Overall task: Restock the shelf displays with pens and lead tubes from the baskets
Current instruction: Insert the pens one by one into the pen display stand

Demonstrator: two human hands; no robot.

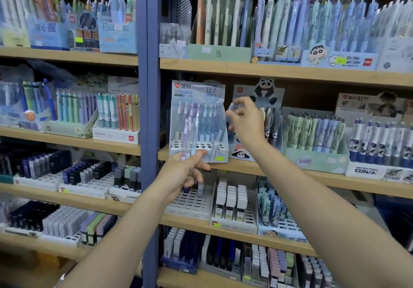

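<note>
My left hand grips a small bunch of pastel purple and blue pens upright, just in front of a pale blue 0.7 mm pen display box on the middle shelf. That box holds several pastel pens at the back, and its front holes are vacant. My right hand is raised at the box's right side, its fingers pinching a single clear bluish pen near the top. No basket is in view.
Wooden shelves divided by a blue upright post carry many pen boxes. A panda display and a green pen box stand right of my hand. Lead tube trays fill the lower shelves.
</note>
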